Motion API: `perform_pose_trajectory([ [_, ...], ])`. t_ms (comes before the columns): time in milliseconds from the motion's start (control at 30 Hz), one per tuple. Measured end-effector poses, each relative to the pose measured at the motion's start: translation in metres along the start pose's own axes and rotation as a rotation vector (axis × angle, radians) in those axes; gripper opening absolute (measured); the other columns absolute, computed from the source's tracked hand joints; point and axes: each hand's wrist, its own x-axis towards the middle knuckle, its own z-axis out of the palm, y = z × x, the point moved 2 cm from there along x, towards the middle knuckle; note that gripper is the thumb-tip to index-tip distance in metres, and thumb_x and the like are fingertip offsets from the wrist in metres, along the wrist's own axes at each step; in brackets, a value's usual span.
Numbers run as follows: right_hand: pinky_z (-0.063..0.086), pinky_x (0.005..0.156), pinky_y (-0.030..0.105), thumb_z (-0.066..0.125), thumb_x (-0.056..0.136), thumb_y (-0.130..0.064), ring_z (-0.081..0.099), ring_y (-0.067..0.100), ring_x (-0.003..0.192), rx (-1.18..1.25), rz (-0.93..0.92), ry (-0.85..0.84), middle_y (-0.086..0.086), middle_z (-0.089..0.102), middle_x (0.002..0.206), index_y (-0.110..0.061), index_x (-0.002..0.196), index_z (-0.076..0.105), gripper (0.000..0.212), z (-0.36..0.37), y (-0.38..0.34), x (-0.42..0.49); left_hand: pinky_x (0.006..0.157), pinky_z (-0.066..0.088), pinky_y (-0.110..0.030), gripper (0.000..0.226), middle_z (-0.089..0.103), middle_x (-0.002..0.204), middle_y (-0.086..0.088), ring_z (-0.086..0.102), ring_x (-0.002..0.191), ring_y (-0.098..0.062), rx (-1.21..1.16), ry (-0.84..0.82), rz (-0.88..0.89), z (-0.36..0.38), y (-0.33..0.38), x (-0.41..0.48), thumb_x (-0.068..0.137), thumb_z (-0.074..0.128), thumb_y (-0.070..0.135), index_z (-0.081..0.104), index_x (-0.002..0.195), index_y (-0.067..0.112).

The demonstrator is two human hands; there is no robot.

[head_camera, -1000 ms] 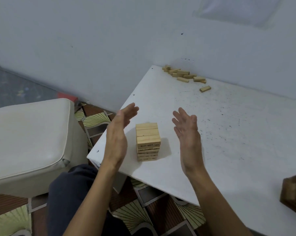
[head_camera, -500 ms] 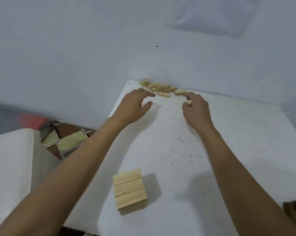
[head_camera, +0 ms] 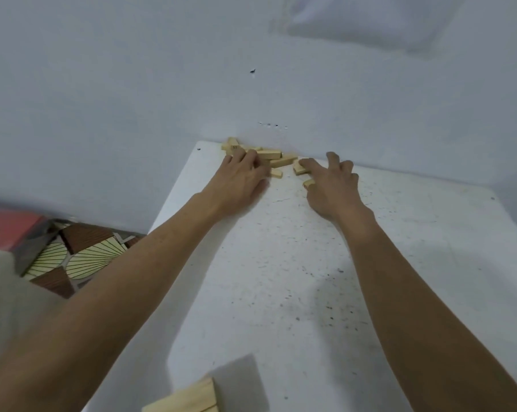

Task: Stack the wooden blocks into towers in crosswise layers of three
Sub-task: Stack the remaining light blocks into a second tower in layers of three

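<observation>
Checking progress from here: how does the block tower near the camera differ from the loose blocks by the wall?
The block tower has its top blocks flush side by side; the loose blocks lie jumbled at angles. The tower stands untouched; both hands reach into the loose blocks. Both are pale wood on the white table.

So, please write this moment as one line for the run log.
phase: gathering blocks | left hand: on loose blocks by wall | right hand: touching blocks, grasp unclear | tower: near edge, untouched

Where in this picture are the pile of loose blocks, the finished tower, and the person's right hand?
pile of loose blocks [head_camera: 269, 154], head view, on a long block at the heap's middle.
finished tower [head_camera: 188, 398], head view, on its top layer.
right hand [head_camera: 331, 185], head view, on the back of the hand.
</observation>
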Motion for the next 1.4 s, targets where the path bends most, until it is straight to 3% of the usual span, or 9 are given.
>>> perform_pose_trajectory([
  [133, 0.031, 0.101, 0.045, 0.052, 0.090, -0.014, 0.032, 0.038, 0.126, 0.057, 0.003, 0.093, 0.014, 0.033, 0.146, -0.020, 0.135, 0.051, 0.045, 0.004, 0.001, -0.008, 0.074, 0.034, -0.037, 0.029, 0.057, 0.103, -0.010, 0.051, 0.093, -0.031, -0.023, 0.034, -0.015, -0.002, -0.002, 0.001, 0.096, 0.044, 0.029, 0.066, 0.107, 0.012],
  [267, 0.032, 0.099, 0.043, 0.056, 0.090, -0.029, 0.038, 0.033, 0.116, 0.048, 0.006, 0.142, 0.008, 0.045, 0.129, -0.015, 0.124, 0.057, 0.037, 0.005, 0.001, -0.020, 0.081, 0.034, -0.040, 0.014, 0.065, 0.106, -0.007, 0.052, 0.098, -0.033, -0.048, 0.018, -0.013, -0.005, 0.001, 0.002, 0.096, 0.059, 0.021, 0.066, 0.103, 0.012],
  [467, 0.033, 0.095, 0.044, 0.057, 0.087, -0.038, 0.043, 0.031, 0.111, 0.060, 0.015, 0.144, 0.006, 0.058, 0.116, -0.012, 0.117, 0.058, 0.039, 0.003, 0.001, -0.050, 0.087, 0.035, -0.043, 0.022, 0.067, 0.110, -0.004, 0.052, 0.102, -0.032, -0.052, 0.005, -0.038, -0.015, 0.010, -0.008, 0.100, 0.054, 0.031, 0.065, 0.112, 0.016],
  [633, 0.033, 0.081, 0.034, 0.058, 0.087, -0.037, 0.045, 0.024, 0.102, 0.155, -0.019, 0.172, 0.004, 0.058, 0.111, -0.014, 0.114, 0.059, 0.036, -0.006, 0.001, -0.097, 0.085, 0.029, -0.036, 0.019, 0.066, 0.103, 0.006, 0.051, 0.101, -0.025, -0.149, 0.052, -0.039, -0.050, 0.023, -0.032, 0.098, 0.056, 0.033, 0.065, 0.111, 0.023],
  [767, 0.041, 0.073, 0.031, 0.060, 0.087, -0.031, 0.047, 0.019, 0.098, 0.281, -0.029, 0.158, 0.000, 0.053, 0.109, -0.015, 0.114, 0.059, 0.031, -0.017, -0.001, -0.151, 0.087, 0.032, -0.038, 0.018, 0.066, 0.100, 0.012, 0.051, 0.100, -0.020, -0.208, -0.024, 0.015, -0.098, 0.037, -0.050, 0.097, 0.058, 0.033, 0.067, 0.111, 0.025],
  [867, 0.045, 0.078, 0.031, 0.060, 0.089, -0.028, 0.047, 0.017, 0.100, 0.355, -0.058, 0.137, -0.001, 0.051, 0.111, -0.014, 0.119, 0.059, 0.034, -0.021, 0.000, -0.191, 0.088, 0.036, -0.041, 0.019, 0.066, 0.101, 0.014, 0.054, 0.100, -0.021, -0.209, -0.064, 0.024, -0.139, 0.051, -0.061, 0.096, 0.060, 0.034, 0.067, 0.112, 0.027],
  [1100, 0.035, 0.076, 0.022, 0.066, 0.087, -0.022, 0.048, 0.017, 0.097, 0.411, -0.173, 0.162, 0.000, 0.053, 0.111, -0.013, 0.122, 0.061, 0.036, -0.022, 0.018, -0.271, 0.087, 0.041, -0.038, 0.023, 0.066, 0.100, 0.015, 0.052, 0.097, -0.013, -0.215, -0.181, 0.064, -0.219, 0.126, -0.094, 0.095, 0.060, 0.041, 0.066, 0.115, 0.030],
  [1233, 0.044, 0.078, 0.027, 0.066, 0.087, -0.021, 0.049, 0.018, 0.096, 0.437, -0.228, 0.201, -0.002, 0.053, 0.111, -0.016, 0.122, 0.059, 0.036, -0.026, 0.027, -0.302, 0.082, 0.038, -0.030, 0.029, 0.066, 0.101, 0.018, 0.050, 0.095, -0.008, -0.201, -0.277, 0.097, -0.235, 0.178, -0.110, 0.095, 0.056, 0.046, 0.065, 0.117, 0.029],
  [1400, 0.045, 0.080, 0.030, 0.064, 0.087, -0.022, 0.048, 0.015, 0.097, 0.508, -0.232, 0.176, -0.007, 0.053, 0.108, -0.020, 0.115, 0.053, 0.030, -0.030, 0.037, -0.331, 0.085, 0.042, -0.031, 0.026, 0.063, 0.102, 0.017, 0.053, 0.096, -0.009, -0.134, -0.301, 0.098, -0.220, 0.231, -0.130, 0.097, 0.054, 0.044, 0.060, 0.118, 0.031],
])
